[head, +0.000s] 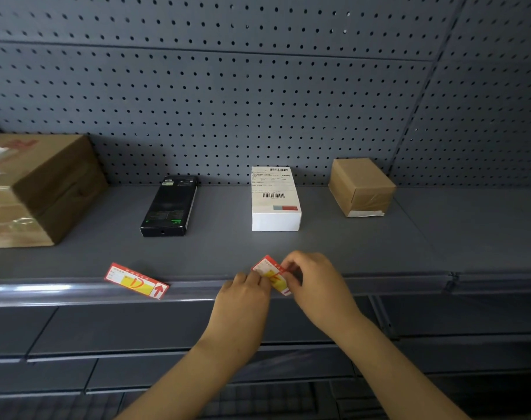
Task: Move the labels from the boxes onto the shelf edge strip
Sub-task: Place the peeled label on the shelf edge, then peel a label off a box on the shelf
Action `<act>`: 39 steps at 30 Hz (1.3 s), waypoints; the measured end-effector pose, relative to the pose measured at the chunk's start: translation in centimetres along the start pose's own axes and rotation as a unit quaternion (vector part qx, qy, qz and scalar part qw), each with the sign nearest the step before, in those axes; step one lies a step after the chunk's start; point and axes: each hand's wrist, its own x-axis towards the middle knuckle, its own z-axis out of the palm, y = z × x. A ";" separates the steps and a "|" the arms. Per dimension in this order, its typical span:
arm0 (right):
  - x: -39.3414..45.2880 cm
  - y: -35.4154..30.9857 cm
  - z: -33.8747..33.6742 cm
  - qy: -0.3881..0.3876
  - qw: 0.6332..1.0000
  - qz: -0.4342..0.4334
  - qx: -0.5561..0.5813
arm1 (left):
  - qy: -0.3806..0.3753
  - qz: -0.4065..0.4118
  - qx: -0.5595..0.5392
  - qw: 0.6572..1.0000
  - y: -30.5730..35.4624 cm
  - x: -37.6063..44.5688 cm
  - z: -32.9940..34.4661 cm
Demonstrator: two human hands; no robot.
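A red, white and yellow label (271, 272) is pinched between my left hand (244, 301) and my right hand (314, 283) right at the shelf edge strip (76, 291), in front of the white box (274, 199). My fingers cover part of it. A second label (136, 281) of the same kind lies tilted across the strip to the left, in front of the black box (168, 206). Whether it sits inside the strip I cannot tell.
A large brown carton (37, 189) stands at the shelf's far left and a small brown box (361, 186) at the back right. A grey pegboard wall (258, 86) closes the back. Lower grey shelves (137, 344) run beneath the strip.
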 end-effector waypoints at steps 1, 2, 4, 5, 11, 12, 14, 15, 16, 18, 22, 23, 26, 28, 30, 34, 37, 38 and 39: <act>0.0 -0.1 0.0 -0.005 1.000 0.000 0.002 | 0.012 -0.002 -0.005 1.000 0.0 -0.2 -0.1; -0.1 -0.2 -0.1 -0.007 1.000 -0.002 0.005 | 0.025 -0.001 -0.012 1.000 -0.1 -0.4 -0.4; -0.3 -0.5 -0.3 0.007 1.000 -0.012 0.007 | 0.032 0.000 -0.039 0.999 -0.6 -0.6 -0.6; -0.4 -0.8 -0.5 0.024 1.000 -0.018 0.003 | 0.033 -0.001 -0.041 0.999 -1.0 -0.7 -0.8; -0.3 -5.1 0.7 0.081 0.989 -0.118 -0.038 | 0.058 -0.073 -0.021 0.995 -4.4 -2.8 -2.4; -0.2 -6.2 1.2 0.067 0.988 -0.131 -0.040 | 0.064 -0.091 -0.020 0.994 -5.4 -3.5 -2.8; -0.2 -8.9 2.6 0.044 0.985 -0.161 -0.054 | 0.079 -0.129 -0.010 0.988 -7.8 -5.3 -3.5; -0.1 -10.4 3.3 0.032 0.982 -0.177 -0.062 | 0.080 -0.149 -0.004 0.986 -9.3 -6.3 -3.8; -0.1 -12.0 4.1 0.017 0.979 -0.194 -0.063 | 0.077 -0.171 0.005 0.982 -10.8 -7.4 -4.1; 0.0 -15.2 5.9 -0.032 0.971 -0.228 -0.059 | 0.058 -0.216 0.025 0.974 -14.0 -9.9 -4.5; 0.5 -22.3 10.2 -0.109 0.952 -0.279 -0.058 | 0.034 -0.305 0.034 0.951 -20.8 -15.7 -5.3; 0.6 -24.2 11.4 -0.114 0.948 -0.291 -0.050 | 0.035 -0.321 0.042 0.945 -22.5 -17.3 -5.6; 0.9 -30.5 15.2 -0.129 0.936 -0.326 -0.034 | 0.025 -0.366 0.032 0.930 -27.4 -22.2 -6.8; 0.8 -35.0 17.7 -0.130 0.926 -0.352 -0.028 | 0.038 -0.385 0.063 0.920 -30.9 -25.6 -7.0; 0.6 -39.4 19.9 -0.129 0.918 -0.374 -0.016 | 0.036 -0.413 0.080 0.907 -34.1 -28.8 -7.5; 0.3 -46.6 23.7 -0.146 0.898 -0.416 -0.010 | 0.040 -0.462 0.080 0.882 -39.4 -34.0 -8.3; 0.9 -50.9 26.5 -0.164 0.884 -0.438 -0.007 | 0.048 -0.480 0.082 0.872 -43.1 -36.5 -8.5; 1.3 -52.3 27.5 -0.169 0.881 -0.442 -0.004 | 0.053 -0.487 0.081 0.868 -44.5 -37.2 -8.6; 1.9 -53.7 28.5 -0.172 0.878 -0.447 -0.001 | 0.059 -0.494 0.077 0.864 -45.8 -37.7 -8.6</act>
